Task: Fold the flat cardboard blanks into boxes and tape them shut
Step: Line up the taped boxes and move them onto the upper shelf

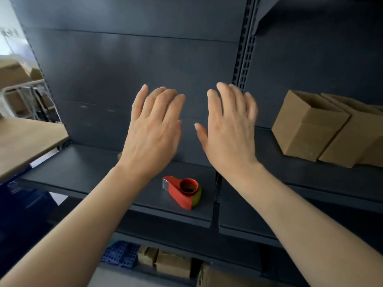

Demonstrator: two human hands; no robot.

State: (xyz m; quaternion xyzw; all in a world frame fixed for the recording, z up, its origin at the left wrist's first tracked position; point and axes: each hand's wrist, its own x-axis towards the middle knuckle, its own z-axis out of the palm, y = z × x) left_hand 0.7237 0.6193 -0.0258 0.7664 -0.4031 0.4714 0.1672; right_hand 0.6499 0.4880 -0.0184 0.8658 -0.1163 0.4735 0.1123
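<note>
Folded boxes stand at right, but both hands — left hand, right hand — hover flat-fingered and empty above the tape dispenser at centre — no blank in view.

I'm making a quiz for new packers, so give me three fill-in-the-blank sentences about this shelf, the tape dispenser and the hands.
The tape dispenser on the shelf is mainly ____.
The left hand and the right hand both hold ____.
The cardboard boxes stand to the ____ of the tape dispenser.
Missing words: red, nothing, right.
</note>
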